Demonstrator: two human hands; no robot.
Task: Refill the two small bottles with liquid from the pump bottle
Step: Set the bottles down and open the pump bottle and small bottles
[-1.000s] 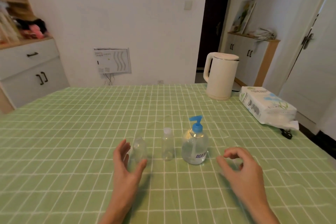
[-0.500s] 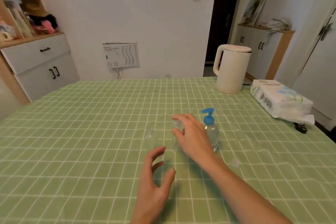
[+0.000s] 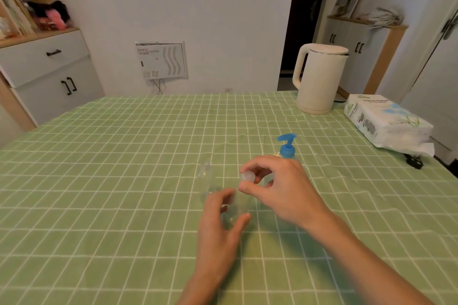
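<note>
The risk lies with the light, small clear plastic bottle standing near the middle of the green checked tablecloth. The right hand pinches its whitish screw cap between thumb and fingertips, and if the twist outruns the hold below, the bottle could spin, tip or knock its neighbour. The left hand curves thumb and fingers round the lower body and seems to grip it, though how firm the contact is cannot be told. A freed cap could also roll away across the cloth. The second small clear bottle stands just beside it on the left, upright and apparently uncapped. Both look empty or nearly so, but their clear walls make that uncertain. The pump bottle with a blue pump head stands behind the right hand, its body and liquid level hidden.
</note>
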